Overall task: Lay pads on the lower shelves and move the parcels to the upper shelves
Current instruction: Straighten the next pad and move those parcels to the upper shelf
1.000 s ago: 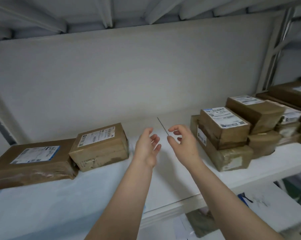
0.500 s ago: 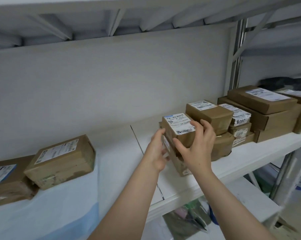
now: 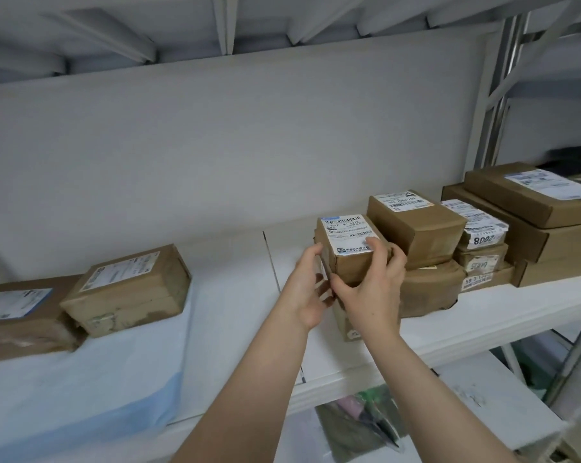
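on the shelf [image 3: 232, 295], the left hand [image 3: 307, 289] and right hand [image 3: 372, 292] are gripping a small parcel [image 3: 352, 264] from both sides, its barcode label [image 3: 349, 233] being too blurred to read.

Parcel storeroom, white metal shelving [image 3: 482, 315], labelled brown parcels [image 3: 416, 225] stacked

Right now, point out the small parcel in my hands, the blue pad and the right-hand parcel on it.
small parcel [image 3: 347, 232], head view, white top label.
blue pad [image 3: 92, 389], head view, bare part near front edge.
right-hand parcel on the pad [image 3: 132, 300], head view, brown front side.
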